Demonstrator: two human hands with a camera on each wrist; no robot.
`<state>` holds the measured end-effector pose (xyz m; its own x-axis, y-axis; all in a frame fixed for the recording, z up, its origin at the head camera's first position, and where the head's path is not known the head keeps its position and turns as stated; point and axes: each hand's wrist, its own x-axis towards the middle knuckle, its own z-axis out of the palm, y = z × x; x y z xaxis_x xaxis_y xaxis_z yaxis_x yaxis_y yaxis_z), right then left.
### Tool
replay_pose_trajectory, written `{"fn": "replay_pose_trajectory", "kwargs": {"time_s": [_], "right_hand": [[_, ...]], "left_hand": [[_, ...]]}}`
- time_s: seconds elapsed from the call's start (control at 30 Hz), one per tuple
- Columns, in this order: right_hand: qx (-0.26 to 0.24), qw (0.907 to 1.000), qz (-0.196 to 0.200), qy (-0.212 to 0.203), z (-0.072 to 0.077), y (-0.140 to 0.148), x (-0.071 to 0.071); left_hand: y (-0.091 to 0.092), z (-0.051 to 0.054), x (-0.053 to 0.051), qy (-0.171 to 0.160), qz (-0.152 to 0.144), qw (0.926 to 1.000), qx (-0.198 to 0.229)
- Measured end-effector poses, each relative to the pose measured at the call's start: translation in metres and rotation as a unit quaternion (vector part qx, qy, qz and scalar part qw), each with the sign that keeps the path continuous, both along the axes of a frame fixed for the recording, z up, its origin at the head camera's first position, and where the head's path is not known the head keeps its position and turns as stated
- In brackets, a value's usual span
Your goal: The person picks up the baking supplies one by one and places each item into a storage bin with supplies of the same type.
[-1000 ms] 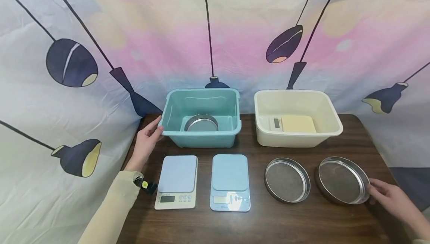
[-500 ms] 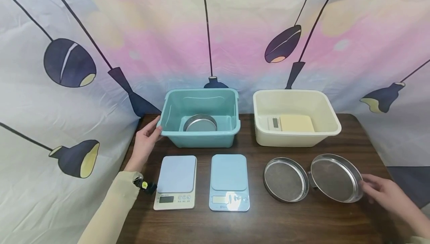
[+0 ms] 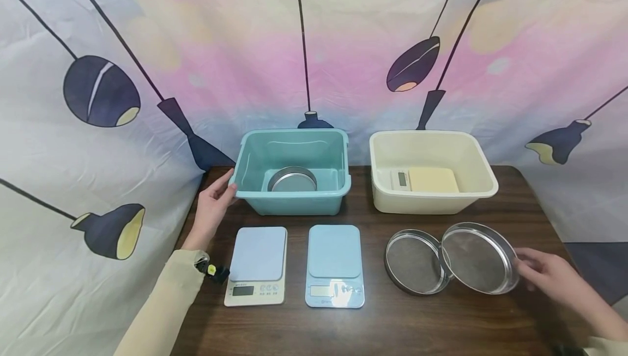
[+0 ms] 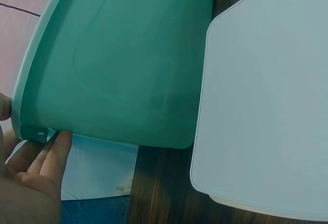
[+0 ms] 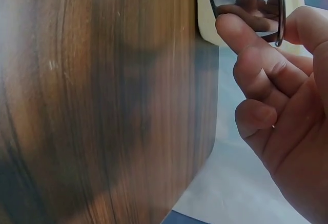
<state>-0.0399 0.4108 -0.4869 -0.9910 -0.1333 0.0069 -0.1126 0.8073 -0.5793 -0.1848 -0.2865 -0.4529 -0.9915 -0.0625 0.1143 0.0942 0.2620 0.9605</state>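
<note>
Tabletop [image 3: 392, 326]: sieve [image 3: 477, 262] in right hand [image 3: 547, 275]

dark wood table [image 3: 392, 326] | back: teal tub [image 3: 299, 205], cream tub [image 3: 422, 205] | front: white-topped scale [image 3: 257, 260], light-blue scale [image 3: 335, 260], round metal sieve [image 3: 413, 263]

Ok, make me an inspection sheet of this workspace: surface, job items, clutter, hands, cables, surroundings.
Surface: dark wood-grain table.
Job items: held sieve, tilted, overlapping the other sieve in the head view; teal bin with a third sieve inside.
Clutter: white scale, blue scale; cream bin containing a yellow-topped scale.
Hands: left hand grips the teal bin's rim; right hand pinches the held sieve.
Cables: nothing seen.
Surroundings: fabric backdrop printed with hanging lamps.
</note>
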Motion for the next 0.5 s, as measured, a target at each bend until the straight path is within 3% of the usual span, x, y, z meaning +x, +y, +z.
{"fn": "replay_pose_trajectory", "kwargs": {"time_s": [0.37, 0.5], "right_hand": [[-0.043, 0.9981, 0.043, 0.012, 0.007, -0.015, -0.012], [-0.036, 0.9981, 0.050, 0.004, 0.014, -0.023, -0.017]], "left_hand": [[-0.002, -0.001, -0.001, -0.003, 0.006, 1.0000, -0.004], [-0.002, -0.002, -0.002, -0.002, 0.004, 1.0000, -0.001]]}}
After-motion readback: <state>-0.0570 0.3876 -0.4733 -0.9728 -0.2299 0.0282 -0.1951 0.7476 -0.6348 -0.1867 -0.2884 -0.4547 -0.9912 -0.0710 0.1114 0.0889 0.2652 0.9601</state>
